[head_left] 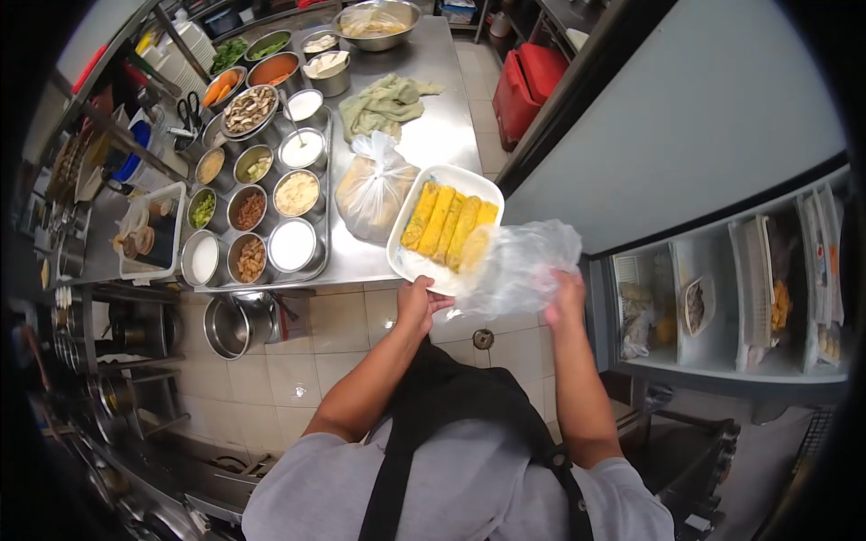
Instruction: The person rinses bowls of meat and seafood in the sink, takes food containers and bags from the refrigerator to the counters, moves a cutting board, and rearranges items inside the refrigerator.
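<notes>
A white tray (400, 243) holds several yellow rolls (439, 222) lying side by side. My left hand (420, 305) grips the near left edge of the tray, which sits at the table's corner; whether the table bears it I cannot tell. My right hand (566, 299) is closed on a clear plastic bag (519, 266). The bag drapes over the tray's near right end and partly veils the rolls there. Left of the tray stands a knotted plastic bag (372, 189) with light brown contents.
Metal containers of ingredients, such as sliced mushrooms (250, 110), crowd the steel table (446, 99). A green cloth (386, 102) lies behind the knotted bag. An open fridge (722, 298) with its raised grey door (667, 117) is to my right. A red cooler (528, 90) stands beyond.
</notes>
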The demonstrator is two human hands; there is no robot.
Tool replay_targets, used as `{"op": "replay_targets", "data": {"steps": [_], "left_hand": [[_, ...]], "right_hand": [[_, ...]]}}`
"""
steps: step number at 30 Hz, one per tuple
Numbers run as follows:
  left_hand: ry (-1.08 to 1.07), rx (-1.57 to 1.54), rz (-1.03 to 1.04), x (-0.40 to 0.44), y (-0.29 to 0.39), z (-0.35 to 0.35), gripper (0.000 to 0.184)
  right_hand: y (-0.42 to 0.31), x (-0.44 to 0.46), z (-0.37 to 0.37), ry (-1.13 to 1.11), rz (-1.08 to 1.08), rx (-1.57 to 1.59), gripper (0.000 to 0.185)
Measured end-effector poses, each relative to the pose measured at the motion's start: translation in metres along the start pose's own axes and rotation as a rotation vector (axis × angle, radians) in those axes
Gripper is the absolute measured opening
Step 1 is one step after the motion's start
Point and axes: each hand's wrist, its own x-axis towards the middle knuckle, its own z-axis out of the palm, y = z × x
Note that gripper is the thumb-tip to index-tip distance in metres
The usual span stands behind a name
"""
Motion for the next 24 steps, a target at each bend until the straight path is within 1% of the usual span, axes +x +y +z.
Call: {"op": "replay_targets", "data": {"steps": [2, 5, 8, 11, 13, 14, 15, 16, 17, 18, 19, 20, 22, 24], "left_hand": [[0.016, -0.051, 0.038, -0.003, 0.002, 0.012, 0.027], [0.007, -0.118, 0.054, 0.008, -0.002, 0.017, 0.024], [0.068, -0.127, 0.049, 0.016, -0.006, 0.026, 0.027], [0.03, -0.123, 0.084, 0.025, -0.02, 0.017, 0.051], [0.054, -0.029, 0.032, 0.001, -0.019, 0.022, 0.083], [0.046, 0.104, -0.045, -0.01, -0.018, 0.02, 0.086], [0.032, 0.222, -0.067, -0.017, -0.026, 0.016, 0.088], [0.027, 0.309, -0.103, -0.022, -0.031, 0.012, 0.069], [-0.063, 0.359, -0.206, -0.02, -0.035, 0.008, 0.039], [-0.196, 0.413, -0.301, -0.02, -0.045, 0.006, 0.031], [-0.312, 0.454, -0.384, -0.017, -0.05, 0.005, 0.026], [-0.361, 0.473, -0.467, -0.016, -0.056, 0.01, 0.022], [-0.337, 0.667, -0.446, -0.021, -0.076, 0.03, 0.018], [-0.367, 0.779, -0.403, -0.024, -0.092, 0.059, 0.017]], "right_hand": [[-0.01, 0.005, -0.035, 0.152, 0.048, 0.065, 0.041], [-0.007, 0.007, -0.104, 0.206, 0.083, 0.198, 0.035], [-0.001, -0.001, -0.159, 0.253, 0.112, 0.322, 0.027], [0.007, -0.03, -0.205, 0.33, 0.11, 0.399, 0.019], [0.011, -0.056, -0.244, 0.384, 0.085, 0.491, 0.014], [0.02, -0.063, -0.265, 0.397, 0.08, 0.548, 0.013], [0.029, -0.069, -0.283, 0.483, 0.036, 0.599, 0.015], [0.035, -0.077, -0.295, 0.562, -0.003, 0.649, 0.016], [0.035, -0.092, -0.304, 0.652, -0.041, 0.643, 0.015], [0.032, -0.103, -0.313, 0.728, -0.068, 0.635, 0.014], [0.028, -0.108, -0.323, 0.784, -0.077, 0.62, 0.013], [0.029, -0.113, -0.339, 0.904, -0.124, 0.583, 0.015], [0.037, -0.137, -0.38, 1.138, -0.2, 0.504, 0.018], [0.038, -0.15, -0.425, 1.278, -0.246, 0.43, 0.024]]}}
